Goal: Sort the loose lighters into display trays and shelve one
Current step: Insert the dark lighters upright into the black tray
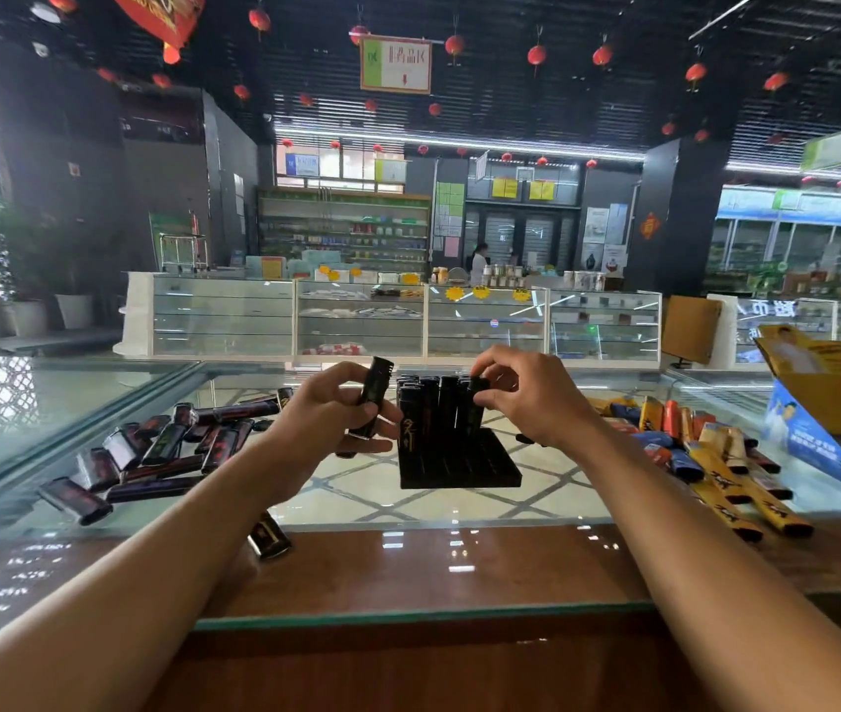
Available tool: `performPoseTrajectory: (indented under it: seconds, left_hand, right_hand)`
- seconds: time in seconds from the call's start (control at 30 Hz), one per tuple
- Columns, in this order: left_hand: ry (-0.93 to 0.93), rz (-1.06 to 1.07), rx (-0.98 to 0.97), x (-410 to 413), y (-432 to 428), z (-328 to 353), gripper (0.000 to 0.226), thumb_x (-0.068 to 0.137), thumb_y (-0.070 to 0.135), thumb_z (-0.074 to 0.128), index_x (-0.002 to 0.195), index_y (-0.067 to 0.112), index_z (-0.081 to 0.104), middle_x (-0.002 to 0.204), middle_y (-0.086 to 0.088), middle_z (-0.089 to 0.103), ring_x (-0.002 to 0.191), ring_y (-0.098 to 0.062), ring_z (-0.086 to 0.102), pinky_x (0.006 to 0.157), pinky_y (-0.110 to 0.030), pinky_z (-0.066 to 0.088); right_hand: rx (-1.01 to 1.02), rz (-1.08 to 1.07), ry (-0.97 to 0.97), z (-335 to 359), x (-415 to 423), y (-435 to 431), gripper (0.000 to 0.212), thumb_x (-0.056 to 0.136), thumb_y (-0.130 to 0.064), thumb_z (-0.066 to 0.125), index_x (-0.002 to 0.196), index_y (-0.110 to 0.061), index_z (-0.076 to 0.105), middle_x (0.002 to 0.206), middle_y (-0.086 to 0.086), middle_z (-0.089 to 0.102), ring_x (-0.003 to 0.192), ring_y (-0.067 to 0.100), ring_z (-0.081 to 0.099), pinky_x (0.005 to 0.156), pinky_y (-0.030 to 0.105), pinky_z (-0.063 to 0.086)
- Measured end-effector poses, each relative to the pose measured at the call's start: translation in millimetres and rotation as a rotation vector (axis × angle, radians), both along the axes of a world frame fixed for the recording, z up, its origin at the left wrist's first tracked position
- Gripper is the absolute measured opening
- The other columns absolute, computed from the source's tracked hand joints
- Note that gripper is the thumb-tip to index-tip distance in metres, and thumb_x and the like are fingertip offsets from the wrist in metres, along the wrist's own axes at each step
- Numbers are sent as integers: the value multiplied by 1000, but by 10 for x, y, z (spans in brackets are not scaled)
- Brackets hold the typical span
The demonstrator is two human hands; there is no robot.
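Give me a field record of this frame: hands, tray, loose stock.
display tray: black, on the glass counter; back rows filled, front empty
left hand: grips a black lighter, raised beside the tray
right hand: pinches the top of an upright lighter in the tray
loose black lighters: heap left of tray
coloured lighters: heap right of tray

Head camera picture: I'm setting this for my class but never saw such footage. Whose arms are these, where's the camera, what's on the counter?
No machine here: a person wears one camera on the head, looking down at their own bare arms. The left hand holds a black lighter. The right hand pinches a second lighter standing in a black tray on the glass counter. Loose dark lighters lie to the left, coloured lighters to the right, near a yellow box.
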State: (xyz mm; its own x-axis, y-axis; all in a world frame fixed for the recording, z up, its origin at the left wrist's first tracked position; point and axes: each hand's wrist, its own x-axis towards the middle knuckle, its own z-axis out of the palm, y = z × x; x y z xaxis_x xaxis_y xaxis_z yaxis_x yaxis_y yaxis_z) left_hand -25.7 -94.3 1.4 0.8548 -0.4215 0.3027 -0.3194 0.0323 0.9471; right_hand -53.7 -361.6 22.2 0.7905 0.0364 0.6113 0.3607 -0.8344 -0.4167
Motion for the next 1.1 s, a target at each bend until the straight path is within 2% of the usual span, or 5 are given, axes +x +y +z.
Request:
performPoseTrajectory:
  seconds: [0.3,0.53,0.87,1.0,1.1]
  left_hand:
    - [10,-12,0,-13,-3,-7,27,100,-14,45,117,3,59,100,-21,75,95,-35,74,86,-48,62]
    - [32,-40,-18,-20,-5,-1,32,99,-16,44,117,4,61,102,-22,74,95,-36,73,89,-49,61]
    - [66,-73,-99,-72,4,18,35,95,-18,52,121,1,65,116,-19,65,101,-39,74,86,-46,63]
    - [-65,-11,-43,-43,17,16,28,90,-8,68,113,8,71,104,-16,75,98,-33,75,81,-40,61]
    - [-128,0,-77,-46,-3,20,26,85,-6,74,107,7,73,101,-15,77,94,-30,74,77,-31,58]
  right_hand:
    - [-4,1,-26,8,-21,-1,25,81,-14,84,104,-24,77,91,-7,72,81,-3,64,69,3,45]
    - [-102,11,-87,-29,27,27,27,78,-13,86,103,-20,77,101,-1,67,81,11,65,77,30,58]
    - [-121,-21,-130,-53,63,-14,15,86,-18,80,101,-17,79,93,-7,66,75,3,60,69,22,49]
    - [90,66,-190,39,-34,86,13,90,-24,76,102,-20,79,95,-8,71,81,7,65,70,19,48]
    - [310,276,-83,139,-144,236,20,87,-25,78,107,-20,78,95,-6,77,91,9,70,80,24,53]
